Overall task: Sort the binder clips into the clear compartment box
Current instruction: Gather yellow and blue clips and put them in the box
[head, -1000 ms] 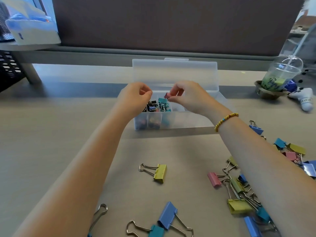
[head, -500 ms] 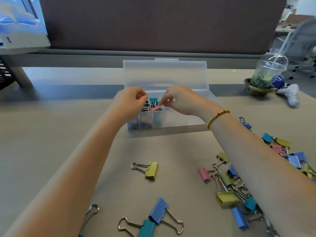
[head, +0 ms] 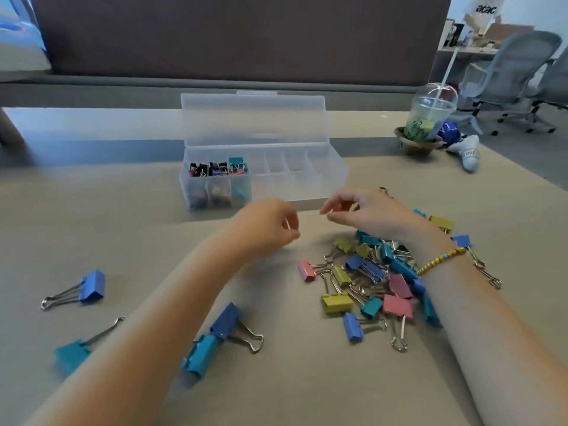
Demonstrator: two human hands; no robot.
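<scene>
The clear compartment box (head: 310, 182) stands mid-table with its lid up. Small binder clips (head: 218, 171) fill its three left compartments; the others look bare. My left hand (head: 265, 229) hovers in front of the box with loosely curled fingers and nothing visible in it. My right hand (head: 370, 214), also loosely curled and holding nothing, hangs over the far edge of a pile of coloured binder clips (head: 368, 281). Loose clips lie to the left: a blue one (head: 92, 285), a teal one (head: 72, 355), and a blue and teal pair (head: 216, 335).
A plastic cup with a straw (head: 430, 118) sits in a holder at the back right, with a white object (head: 468, 153) beside it. A dark partition (head: 239, 41) runs behind the table. Office chairs (head: 513, 78) stand at the far right.
Both hands have pulled back from over the box toward me. The pink clip my right hand held is now in the box. The view has shifted left and down.
</scene>
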